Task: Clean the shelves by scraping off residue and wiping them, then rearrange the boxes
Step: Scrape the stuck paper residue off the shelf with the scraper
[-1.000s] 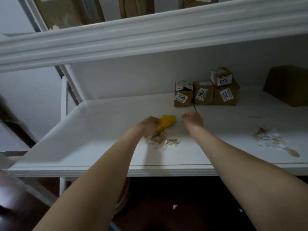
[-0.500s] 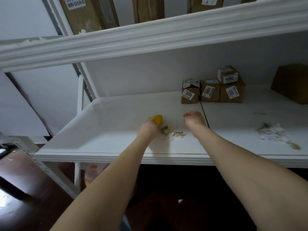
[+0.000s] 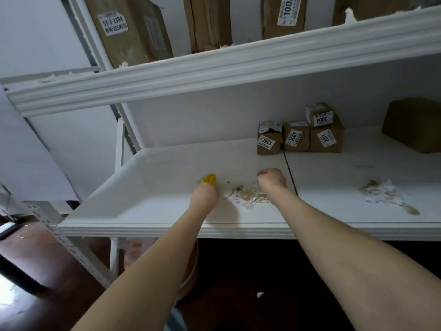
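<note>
yellow scraper (image 3: 210, 180) is gripped in the left hand (image 3: 204, 196), fingers curled round it, low over the shelf (image 3: 148, 201) just left of a loosened residue pile (image 3: 248, 198). right hand (image 3: 272, 179) is a fist beside that pile, nothing visible in it. a second pile (image 3: 381, 194) lies further right. scraping looks partly done; wiping and moving the boxes (image 3: 300, 137) remain.

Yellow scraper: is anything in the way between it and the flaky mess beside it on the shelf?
Nothing visible. The left hand holds the yellow scraper, and only shelf surface lies between it and the flaky residue to its right. The right hand sits beyond the residue.
</note>
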A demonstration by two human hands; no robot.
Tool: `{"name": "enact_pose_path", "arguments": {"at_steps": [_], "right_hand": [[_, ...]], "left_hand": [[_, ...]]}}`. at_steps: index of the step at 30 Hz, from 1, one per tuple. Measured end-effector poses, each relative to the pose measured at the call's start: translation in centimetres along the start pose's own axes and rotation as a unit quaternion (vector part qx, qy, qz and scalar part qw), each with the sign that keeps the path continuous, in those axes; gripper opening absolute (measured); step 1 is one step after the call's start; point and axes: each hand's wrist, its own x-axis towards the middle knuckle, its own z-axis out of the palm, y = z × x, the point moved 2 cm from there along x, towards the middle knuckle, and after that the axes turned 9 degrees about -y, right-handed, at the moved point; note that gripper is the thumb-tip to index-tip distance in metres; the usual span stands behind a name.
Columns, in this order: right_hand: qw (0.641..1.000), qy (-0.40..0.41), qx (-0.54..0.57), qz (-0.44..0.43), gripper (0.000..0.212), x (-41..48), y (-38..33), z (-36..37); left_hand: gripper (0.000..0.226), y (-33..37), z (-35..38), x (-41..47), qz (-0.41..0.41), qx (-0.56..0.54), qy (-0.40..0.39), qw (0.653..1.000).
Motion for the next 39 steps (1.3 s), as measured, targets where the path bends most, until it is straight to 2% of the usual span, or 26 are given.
{"name": "enact_pose_path", "arguments": {"at_steps": [4, 7, 11, 13, 16, 18, 22, 25, 31, 39], "right_hand": [[1.0, 0.003, 0.001, -0.005, 0.031, -0.1, -0.1, -0.5], [1.0, 0.01, 0.003, -0.012, 0.031, 0.3, -0.1, -1.8], [1.0, 0.022, -0.004, -0.004, 0.028, 1.2, 0.1, -3.5], [1.0, 0.023, -0.017, 0.006, 0.029, 1.6, 0.2, -3.9], [0.999, 0.024, -0.027, 0.01, 0.032, 2.2, 0.3, -4.1], [0.999, 0.02, -0.039, 0.006, 0.033, 2.5, 0.4, -4.2], [0.999, 0.019, -0.046, 0.004, 0.033, 3.0, 0.5, -4.6], [0.998, 0.031, -0.047, 0.017, 0.032, 3.1, 0.3, -5.3], [0.998, 0.036, -0.047, 0.011, 0.033, 2.4, 1.0, -7.0], [0.998, 0.046, -0.05, 0.001, 0.044, -0.2, 4.0, -10.3]], "left_hand": [[0.034, 3.3, -0.2, -0.2, 0.034, -0.048, -0.047, 0.997], [0.039, 4.8, -1.8, 1.0, 0.046, -0.044, -0.015, 0.998], [0.04, 4.6, -1.4, 3.4, 0.03, 0.031, 0.004, 0.999], [0.036, 4.2, -0.6, 4.2, 0.037, 0.008, -0.02, 0.999], [0.027, 4.5, -0.8, 4.2, 0.091, -0.023, -0.06, 0.994], [0.033, 5.3, -1.8, 4.3, 0.123, -0.009, -0.045, 0.991], [0.03, 7.5, -1.9, 4.8, 0.174, 0.007, 0.008, 0.985], [0.034, 9.8, -0.4, 4.5, 0.18, 0.038, -0.01, 0.983], [0.039, 15.1, 3.3, 2.6, 0.197, 0.018, -0.046, 0.979], [0.062, 17.4, 7.5, 0.8, 0.231, 0.065, -0.072, 0.968]]}}
